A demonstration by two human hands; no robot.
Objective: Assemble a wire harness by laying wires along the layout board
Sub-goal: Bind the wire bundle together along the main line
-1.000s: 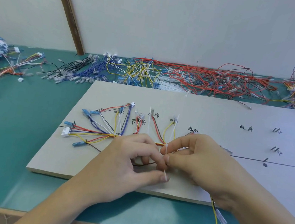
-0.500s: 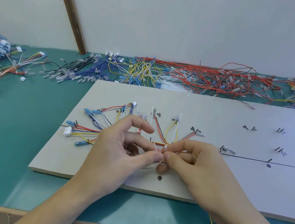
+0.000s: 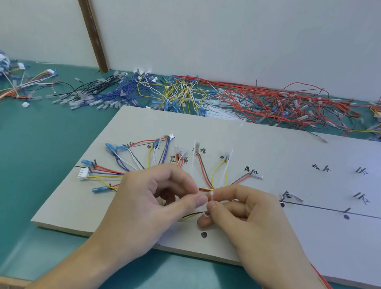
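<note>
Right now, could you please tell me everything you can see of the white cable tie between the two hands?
The cable tie is a thin white plastic strip with a small blocky head at its top. It stands roughly upright above the board, apparently looped at its lower end around yellow and black wires. The left hand and right hand pinch it from either side with thumb and forefinger; its tail is hidden.

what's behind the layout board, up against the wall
Behind the board, loose wires lie in piles on the green table: black and blue, yellow, red. The table under them is mostly covered.
</note>
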